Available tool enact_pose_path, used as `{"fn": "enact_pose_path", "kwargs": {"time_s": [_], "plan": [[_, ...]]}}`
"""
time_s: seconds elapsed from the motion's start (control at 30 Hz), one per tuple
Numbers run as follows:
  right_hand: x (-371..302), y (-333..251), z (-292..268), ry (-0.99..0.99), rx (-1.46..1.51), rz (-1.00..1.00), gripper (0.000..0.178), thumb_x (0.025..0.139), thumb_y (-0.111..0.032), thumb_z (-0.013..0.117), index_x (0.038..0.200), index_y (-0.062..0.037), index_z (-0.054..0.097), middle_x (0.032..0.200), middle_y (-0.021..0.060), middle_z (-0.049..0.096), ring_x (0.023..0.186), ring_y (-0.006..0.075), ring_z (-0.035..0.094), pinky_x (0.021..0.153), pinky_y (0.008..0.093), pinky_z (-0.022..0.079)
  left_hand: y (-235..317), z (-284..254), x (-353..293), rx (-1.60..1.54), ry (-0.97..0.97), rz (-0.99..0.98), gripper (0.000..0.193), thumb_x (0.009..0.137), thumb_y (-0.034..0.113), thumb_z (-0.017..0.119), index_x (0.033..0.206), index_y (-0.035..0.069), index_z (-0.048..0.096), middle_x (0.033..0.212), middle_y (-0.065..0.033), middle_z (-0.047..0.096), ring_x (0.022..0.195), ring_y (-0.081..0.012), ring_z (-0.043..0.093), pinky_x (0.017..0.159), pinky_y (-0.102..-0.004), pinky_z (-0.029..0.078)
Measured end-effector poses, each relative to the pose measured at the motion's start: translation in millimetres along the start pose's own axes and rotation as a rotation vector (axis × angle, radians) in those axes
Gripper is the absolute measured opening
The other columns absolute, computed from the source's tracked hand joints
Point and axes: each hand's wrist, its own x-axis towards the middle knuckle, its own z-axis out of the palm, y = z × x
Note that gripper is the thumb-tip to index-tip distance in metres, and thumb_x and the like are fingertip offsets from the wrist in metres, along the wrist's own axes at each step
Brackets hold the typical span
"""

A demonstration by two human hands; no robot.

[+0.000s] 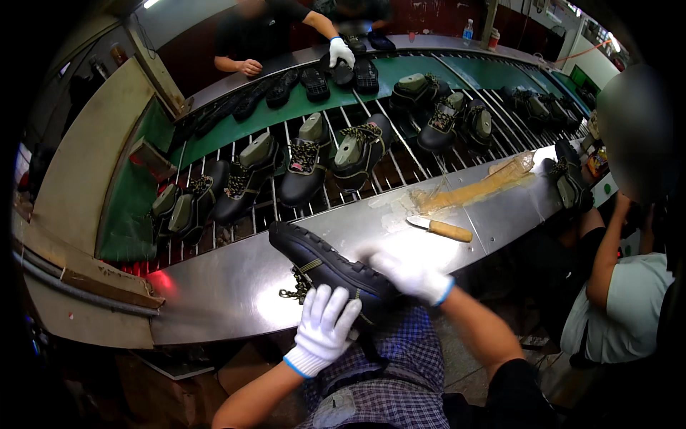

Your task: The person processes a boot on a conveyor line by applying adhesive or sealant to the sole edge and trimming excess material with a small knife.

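Note:
A black work shoe (325, 266) lies on its side over the bench edge and my lap, its chunky sole turned up and away from me. My left hand (326, 330), in a white knit glove, is closed on the shoe's upper near the ankle. Yellow-and-black laces (294, 287) hang beside these fingers. My right hand (413, 274), gloved too, is at the sole's heel end; motion smears its fingers, so I cannot see whether they grip anything. A short knife (441, 228) with a wooden handle rests on the metal bench beyond that hand.
Along the bench (214, 286) runs a rod conveyor carrying several shoes (306, 168) on lasts. Behind it, loose soles (314, 84) line a green belt (239, 130). Tan tape (471, 187) covers part of the bench. A co-worker's gloved hand (341, 53) touches a sole; another person (622, 300) sits at right.

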Motion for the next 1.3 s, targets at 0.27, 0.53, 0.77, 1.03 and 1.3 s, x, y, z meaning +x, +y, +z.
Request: {"fn": "enact_pose_path", "kwargs": {"time_s": [0.27, 0.53, 0.77, 1.03, 1.3], "plan": [[13, -105, 31, -0.059, -0.016, -0.417, 0.067, 0.121, -0.045, 0.036, 0.168, 0.0024, 0.037, 0.167, 0.021, 0.046, 0.156, 0.0317, 0.044, 0.13, 0.0405, 0.031, -36, -101, 67, -0.343, 0.208, -0.146, 0.085, 0.065, 0.026, 0.102, 0.133, -0.006, 0.064, 0.132, -0.0268, 0.068, 0.116, -0.0469, 0.07, 0.104, -0.0521, 0.058], [61, -126, 52, 0.22, 0.372, -0.501, 0.04, 0.119, -0.032, 0.042, 0.121, 0.0, 0.066, 0.132, 0.0173, 0.07, 0.125, 0.027, 0.066, 0.116, 0.0446, 0.05, -54, -101, 89, -0.483, 0.236, -0.336, 0.094, 0.066, 0.028, 0.105, 0.142, -0.009, 0.064, 0.136, -0.0251, 0.072, 0.125, -0.0363, 0.073, 0.111, -0.0436, 0.056], [15, -111, 47, 0.444, 0.051, -0.422, 0.017, 0.11, -0.011, 0.062, 0.121, 0.0006, 0.069, 0.125, 0.0099, 0.074, 0.12, 0.0189, 0.067, 0.112, 0.0373, 0.05, -25, -87, 90, -0.371, 0.173, -0.172, 0.096, 0.062, 0.035, 0.105, 0.139, -0.006, 0.065, 0.131, -0.0244, 0.073, 0.119, -0.0445, 0.072, 0.106, -0.0479, 0.057], [-91, 15, 44, -0.115, 1.026, 0.39, 0.059, 0.112, -0.027, 0.061, 0.162, -0.0017, 0.045, 0.152, 0.0141, 0.063, 0.133, 0.0247, 0.064, 0.12, 0.0422, 0.049, -3, -86, 63, -0.247, -0.478, 0.345, 0.05, 0.077, 0.03, 0.083, 0.12, 0.008, 0.072, 0.117, -0.0178, 0.069, 0.103, -0.0393, 0.065, 0.095, -0.0526, 0.052], [-81, -75, 12, 0.311, 1.16, 0.189, 0.061, 0.111, -0.037, 0.05, 0.161, -0.0017, 0.046, 0.151, 0.0189, 0.064, 0.133, 0.0348, 0.066, 0.116, 0.0516, 0.053, -51, -116, 91, -0.246, 0.012, 0.164, 0.086, 0.068, 0.04, 0.101, 0.137, 0.002, 0.065, 0.133, -0.0206, 0.071, 0.119, -0.0467, 0.07, 0.11, -0.0554, 0.054]]}}
